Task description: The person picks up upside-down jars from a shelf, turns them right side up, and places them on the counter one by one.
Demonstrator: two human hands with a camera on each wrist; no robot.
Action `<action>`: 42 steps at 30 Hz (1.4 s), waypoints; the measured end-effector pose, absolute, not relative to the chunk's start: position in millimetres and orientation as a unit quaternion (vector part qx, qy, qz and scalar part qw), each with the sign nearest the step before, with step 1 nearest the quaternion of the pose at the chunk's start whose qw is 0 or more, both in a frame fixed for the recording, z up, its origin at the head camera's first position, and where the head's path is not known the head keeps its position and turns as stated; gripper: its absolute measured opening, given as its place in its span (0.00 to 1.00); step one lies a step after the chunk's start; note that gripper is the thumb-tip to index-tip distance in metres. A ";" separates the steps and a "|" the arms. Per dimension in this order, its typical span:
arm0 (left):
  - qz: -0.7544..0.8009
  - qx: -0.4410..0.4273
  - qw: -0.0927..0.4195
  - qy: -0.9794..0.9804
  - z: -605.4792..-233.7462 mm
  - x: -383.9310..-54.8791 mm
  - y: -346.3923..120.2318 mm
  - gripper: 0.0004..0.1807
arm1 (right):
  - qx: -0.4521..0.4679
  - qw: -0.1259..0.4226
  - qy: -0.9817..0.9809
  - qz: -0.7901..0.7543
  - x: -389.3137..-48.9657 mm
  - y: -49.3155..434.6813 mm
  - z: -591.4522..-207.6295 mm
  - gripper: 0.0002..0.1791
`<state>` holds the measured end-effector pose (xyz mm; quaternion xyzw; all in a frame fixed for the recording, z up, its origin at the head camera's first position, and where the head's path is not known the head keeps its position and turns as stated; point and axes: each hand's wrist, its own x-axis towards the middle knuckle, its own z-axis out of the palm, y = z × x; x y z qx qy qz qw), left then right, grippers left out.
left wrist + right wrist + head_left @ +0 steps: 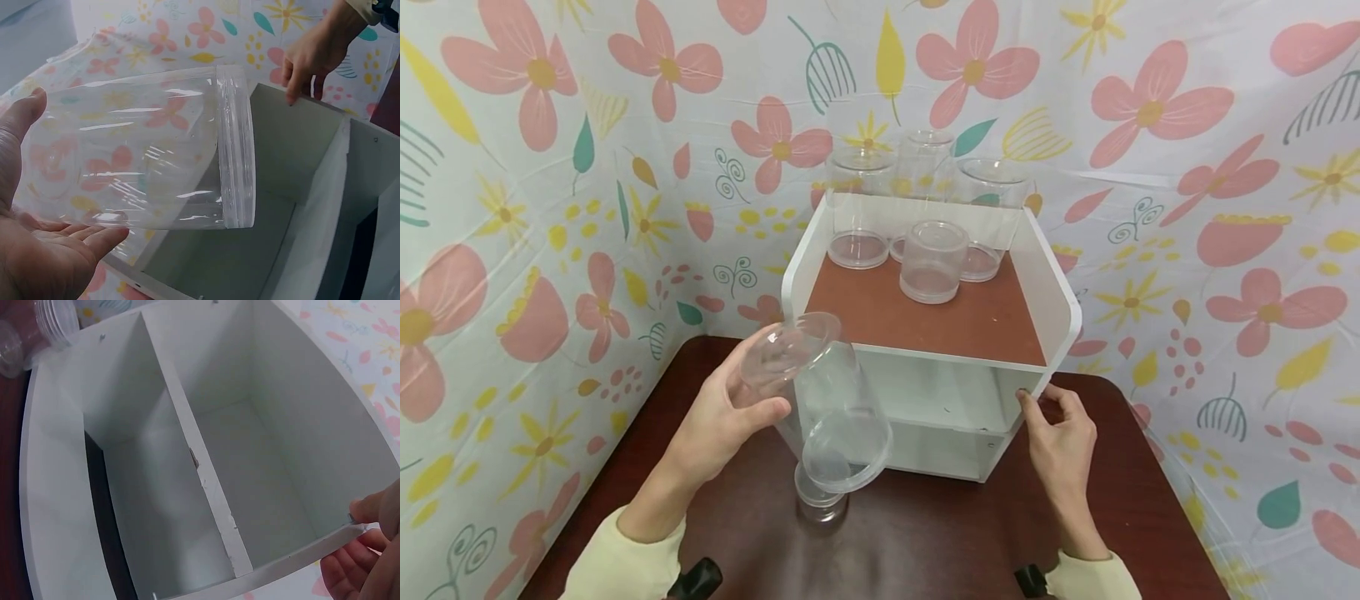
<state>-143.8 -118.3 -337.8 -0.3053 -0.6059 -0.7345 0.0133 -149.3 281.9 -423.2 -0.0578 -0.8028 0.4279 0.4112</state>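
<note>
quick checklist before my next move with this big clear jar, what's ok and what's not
1. Jar held: ok, left hand grips it near the end away from the lid.
2. Jar upright: not ok, it is tilted, lid end lower.
3. Lid on tight: cannot tell; it is on, but tightness doesn't show.
4. White shelf unit steadied: ok, right hand grips its right side edge.
5. Upper compartment free: ok, nothing visible inside.
6. Clearance from the small jar on the table: cannot tell, they overlap in the head view.
</note>
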 end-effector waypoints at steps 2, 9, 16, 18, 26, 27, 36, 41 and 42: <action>-0.736 -0.308 0.007 -0.602 -342.1 -142.8 -116.9 0.43 | -0.059 0.411 -0.803 0.428 -149.5 282.2 -423.3 0.10; -0.731 -0.316 -0.010 -0.605 -358.0 -139.8 -110.0 0.40 | -0.065 0.406 -0.800 0.437 -149.3 282.0 -423.2 0.11; -0.733 -0.319 -0.020 -0.600 -374.1 -137.8 -101.3 0.42 | -0.068 0.405 -0.799 0.440 -149.0 282.3 -423.7 0.11; -0.737 -0.315 -0.028 -0.598 -378.1 -136.9 -99.1 0.44 | -0.068 0.406 -0.797 0.441 -149.1 282.4 -423.9 0.11; -0.747 -0.299 -0.042 -0.592 -396.6 -135.1 -88.3 0.48 | -0.071 0.405 -0.795 0.446 -150.1 282.9 -424.8 0.11; -0.748 -0.297 -0.042 -0.592 -399.4 -135.0 -86.8 0.48 | -0.071 0.405 -0.795 0.446 -150.1 283.0 -425.0 0.11; -0.753 -0.280 -0.035 -0.595 -424.2 -136.1 -74.6 0.50 | -0.073 0.399 -0.793 0.455 -149.2 282.7 -425.4 0.13; -0.755 -0.267 -0.034 -0.598 -434.1 -135.6 -68.4 0.51 | -0.076 0.395 -0.791 0.461 -149.1 282.3 -426.1 0.13; -0.755 -0.267 -0.033 -0.598 -435.7 -135.4 -67.1 0.51 | -0.077 0.393 -0.792 0.461 -149.2 282.2 -426.3 0.13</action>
